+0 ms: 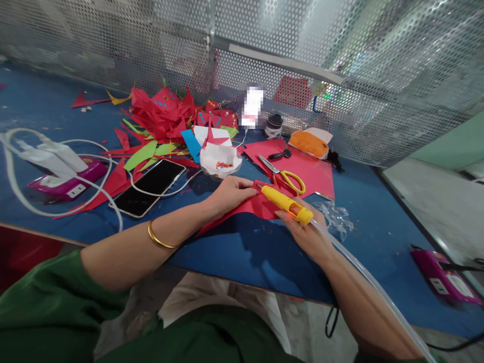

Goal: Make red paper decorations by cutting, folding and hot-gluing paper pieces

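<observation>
My right hand (pixel 312 234) grips a yellow hot glue gun (pixel 283 200), with a long clear glue stick (pixel 363 267) trailing from its back end. The gun's nozzle points left, at a piece of red paper (pixel 247 207). My left hand (pixel 230 194) pinches the upper edge of this paper between thumb and fingers, close to the nozzle tip. Whether the nozzle touches the paper is too small to tell. Just beyond the gun lie yellow-handled scissors (pixel 283 175) on a larger red sheet (pixel 317 176).
Left of centre are a dark phone (pixel 149 187), a white paper-lined bowl (pixel 220 162) with small red bits, white cables and a purple power strip (pixel 93 174). Red scraps (pixel 162 113) pile behind. Crumpled clear plastic (pixel 336 219) and another purple strip (pixel 444 277) lie right. Perforated metal (pixel 151 40) borders the back.
</observation>
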`<act>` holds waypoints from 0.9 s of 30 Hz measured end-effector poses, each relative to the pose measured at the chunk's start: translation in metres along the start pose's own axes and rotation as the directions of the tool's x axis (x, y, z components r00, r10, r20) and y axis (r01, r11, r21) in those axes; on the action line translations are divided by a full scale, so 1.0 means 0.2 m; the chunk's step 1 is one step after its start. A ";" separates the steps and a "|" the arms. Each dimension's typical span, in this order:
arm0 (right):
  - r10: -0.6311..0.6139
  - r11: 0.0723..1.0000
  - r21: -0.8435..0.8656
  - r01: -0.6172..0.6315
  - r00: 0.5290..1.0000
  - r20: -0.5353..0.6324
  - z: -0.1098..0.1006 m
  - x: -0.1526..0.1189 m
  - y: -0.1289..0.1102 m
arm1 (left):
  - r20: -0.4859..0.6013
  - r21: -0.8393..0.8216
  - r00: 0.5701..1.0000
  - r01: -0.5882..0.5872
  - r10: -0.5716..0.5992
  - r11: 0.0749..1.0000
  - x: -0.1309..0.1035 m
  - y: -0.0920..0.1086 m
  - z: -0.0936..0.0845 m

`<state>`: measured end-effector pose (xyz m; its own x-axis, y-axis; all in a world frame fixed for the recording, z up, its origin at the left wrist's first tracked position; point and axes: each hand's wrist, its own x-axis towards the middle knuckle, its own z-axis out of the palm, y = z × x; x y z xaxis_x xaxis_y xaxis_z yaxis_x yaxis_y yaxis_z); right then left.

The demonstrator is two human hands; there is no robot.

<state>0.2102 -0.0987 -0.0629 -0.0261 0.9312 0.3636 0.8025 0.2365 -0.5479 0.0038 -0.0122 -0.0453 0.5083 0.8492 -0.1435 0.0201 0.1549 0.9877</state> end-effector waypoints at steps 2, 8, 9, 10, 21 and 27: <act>-0.006 1.000 -0.006 0.006 1.000 -0.001 0.00 0.00 0.00 | 0.008 0.009 1.000 -0.009 0.009 1.000 0.00 0.00 0.00; 0.004 1.000 0.012 -0.004 1.000 -0.014 0.00 0.00 -0.01 | 0.013 0.011 1.000 0.008 -0.008 1.000 0.00 -0.01 0.00; 0.006 1.000 0.013 -0.006 1.000 -0.013 0.00 0.00 -0.01 | 0.013 0.011 1.000 0.011 -0.011 1.000 0.00 -0.01 0.00; 0.007 1.000 0.015 -0.006 1.000 -0.011 0.00 0.00 -0.01 | 0.011 0.011 1.000 0.012 -0.012 1.000 0.00 -0.01 0.00; 0.031 1.000 -0.001 -0.031 1.000 -0.001 0.00 0.00 -0.01 | -0.003 0.002 1.000 0.024 -0.024 1.000 0.00 0.01 0.01; 0.051 0.998 0.022 -0.051 0.998 -0.020 -0.01 0.00 -0.01 | 0.011 -0.046 1.000 0.028 -0.027 0.999 0.01 -0.01 0.00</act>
<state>0.2100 -0.0988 -0.0599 0.0268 0.9363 0.3502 0.7895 0.1950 -0.5819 0.0043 -0.0115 -0.0468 0.5168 0.8392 -0.1696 -0.0055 0.2014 0.9795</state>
